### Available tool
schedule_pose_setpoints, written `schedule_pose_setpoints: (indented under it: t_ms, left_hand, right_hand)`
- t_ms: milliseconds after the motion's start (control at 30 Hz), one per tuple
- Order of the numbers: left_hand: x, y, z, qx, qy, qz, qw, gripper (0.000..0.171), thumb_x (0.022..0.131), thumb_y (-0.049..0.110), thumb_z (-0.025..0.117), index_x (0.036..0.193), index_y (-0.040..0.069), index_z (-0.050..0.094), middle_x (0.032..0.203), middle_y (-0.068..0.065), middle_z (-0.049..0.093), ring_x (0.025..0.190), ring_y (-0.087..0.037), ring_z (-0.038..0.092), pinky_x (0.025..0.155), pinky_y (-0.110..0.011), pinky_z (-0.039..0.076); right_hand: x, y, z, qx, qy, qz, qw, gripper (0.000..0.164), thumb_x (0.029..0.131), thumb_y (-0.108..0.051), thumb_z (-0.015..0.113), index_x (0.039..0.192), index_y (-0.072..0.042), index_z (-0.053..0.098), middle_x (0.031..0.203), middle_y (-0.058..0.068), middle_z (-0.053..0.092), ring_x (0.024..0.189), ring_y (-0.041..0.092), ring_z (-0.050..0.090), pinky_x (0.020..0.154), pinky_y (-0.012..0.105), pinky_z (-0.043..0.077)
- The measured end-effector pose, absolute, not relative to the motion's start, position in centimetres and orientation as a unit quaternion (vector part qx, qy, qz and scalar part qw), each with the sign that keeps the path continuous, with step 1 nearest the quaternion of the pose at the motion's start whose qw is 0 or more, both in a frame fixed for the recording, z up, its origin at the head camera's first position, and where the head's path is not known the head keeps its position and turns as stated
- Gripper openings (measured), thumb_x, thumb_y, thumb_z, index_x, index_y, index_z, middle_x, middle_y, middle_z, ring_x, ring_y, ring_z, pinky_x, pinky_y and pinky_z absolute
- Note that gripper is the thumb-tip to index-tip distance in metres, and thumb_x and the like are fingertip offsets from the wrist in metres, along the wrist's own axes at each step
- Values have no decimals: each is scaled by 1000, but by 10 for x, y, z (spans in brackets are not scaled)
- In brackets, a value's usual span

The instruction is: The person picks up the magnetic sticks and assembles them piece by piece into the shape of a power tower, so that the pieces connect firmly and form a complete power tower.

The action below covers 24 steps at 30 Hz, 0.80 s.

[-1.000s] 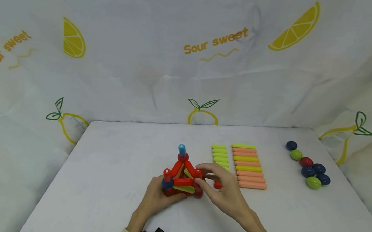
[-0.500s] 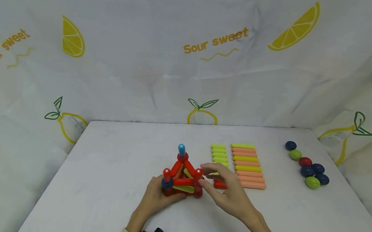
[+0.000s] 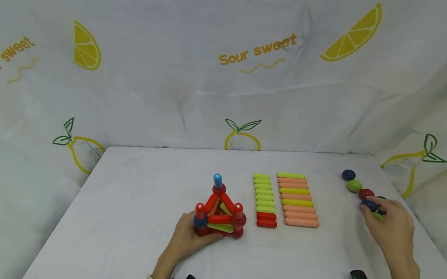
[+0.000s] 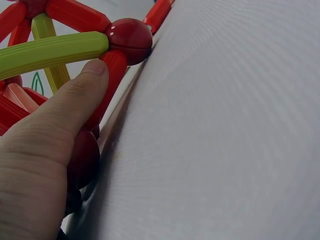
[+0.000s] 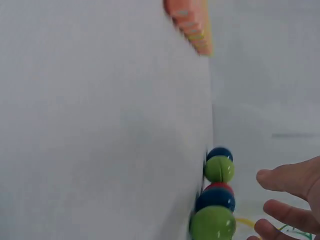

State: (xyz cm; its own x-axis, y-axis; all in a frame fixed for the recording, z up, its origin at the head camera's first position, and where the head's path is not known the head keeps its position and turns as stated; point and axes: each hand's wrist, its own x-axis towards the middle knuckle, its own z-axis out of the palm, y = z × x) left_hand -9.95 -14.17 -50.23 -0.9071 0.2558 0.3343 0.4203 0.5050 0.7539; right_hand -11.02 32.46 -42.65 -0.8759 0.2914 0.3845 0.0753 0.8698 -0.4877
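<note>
My left hand (image 3: 187,234) grips the lower left of a rod-and-ball toy structure (image 3: 220,219), its thumb along a red rod in the left wrist view. Red rods and dark red and blue balls make up the frame, with lime and orange rods lower down. Three short rods, two red and one light blue (image 3: 218,181), point up from its top corners. Over at the right, my right hand (image 3: 391,228) is at a group of loose balls, its fingers above a dark blue ball (image 3: 369,205). A green ball (image 5: 213,223) stands out in the right wrist view, fingers spread apart nearby.
A column of short lime rods (image 3: 264,192) with two red rods (image 3: 266,219) lies right of the structure. Beside it runs a column of longer orange, yellow and lime rods (image 3: 300,209). Dark blue (image 3: 348,175), green (image 3: 354,186) and red (image 3: 365,194) balls lie farther back.
My right hand has left the structure's right corner and moved across the table to the balls. The left hand and the structure stay put.
</note>
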Motion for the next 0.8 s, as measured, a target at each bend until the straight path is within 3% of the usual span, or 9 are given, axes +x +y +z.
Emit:
schedule_pose_setpoints:
  t_ms: [33,167,300,533,633,700,800]
  left_hand:
    - [-99,-142,-503,-196,-863,-456,90,49,78,45,87,118,24,69,100,14,78,90,0,70,78,-23,56]
    - [-98,-142,-503,-194,-864,-454,94,48,78,45,88,117,24,69,100,14,78,88,0,70,76,-22,55]
    - [-98,-142,-503,-195,-865,-452,97,47,79,44,88,117,25,69,100,13,78,87,0,69,75,-23,55]
    - [-98,-143,-502,-180,-869,-452,87,49,77,46,88,117,25,69,101,18,76,88,3,67,77,-22,53]
    - [-98,-142,-501,-179,-869,-454,83,48,77,46,88,117,26,69,100,19,76,88,3,67,77,-22,52]
    - [-98,-142,-500,-182,-867,-457,82,48,77,45,88,117,26,69,100,18,76,89,2,68,77,-22,53]
    - [-98,-142,-499,-186,-863,-463,83,49,77,43,89,118,25,70,100,18,77,89,1,68,77,-22,54]
  right_hand:
    - [-109,333,-429,-114,-944,230,205,31,83,-4,73,110,12,70,114,41,61,102,55,59,76,60,45]
    - [-106,351,-434,-149,-961,204,110,36,88,-11,69,114,14,67,123,46,56,110,63,52,84,69,44]
    - [-104,353,-435,-151,-968,191,61,39,88,-13,73,116,13,67,115,44,58,102,60,54,75,63,47]
    - [-103,349,-434,-136,-967,210,50,34,85,-10,76,109,13,69,92,33,66,79,42,62,54,35,43]
    - [-103,343,-432,-132,-965,222,43,37,84,-9,77,112,13,68,95,34,66,78,40,62,53,30,43]
    - [-104,335,-428,-119,-964,231,55,39,82,-8,79,113,13,68,102,37,67,84,46,66,54,32,50]
    - [-107,314,-419,-76,-961,247,101,42,78,-8,85,113,12,70,102,35,69,83,44,71,56,31,54]
